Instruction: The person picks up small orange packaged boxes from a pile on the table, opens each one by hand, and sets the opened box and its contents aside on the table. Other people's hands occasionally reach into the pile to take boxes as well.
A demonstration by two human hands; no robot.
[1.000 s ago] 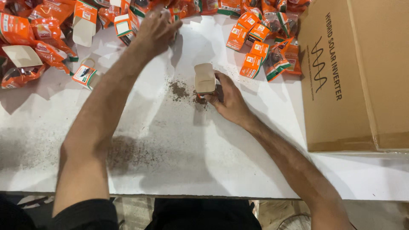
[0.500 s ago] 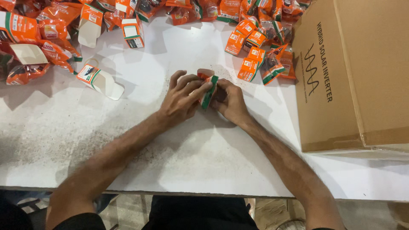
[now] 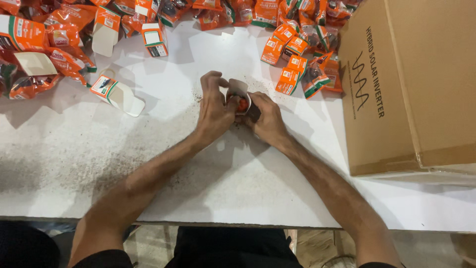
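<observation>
Over the white table, the left hand and right hand are pressing together, both clamping a small open carton, while orange packets are lying heaped beyond beside a cardboard box.

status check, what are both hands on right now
Left hand and right hand both gripping one small open carton, orange item at its mouth. White table beneath. Nothing in the way.

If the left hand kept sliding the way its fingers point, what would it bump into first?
The left hand points up and slightly right. It already touches the small open box that both hands hold. Beyond it, probably bare table, then the orange packets at the far edge.
</observation>
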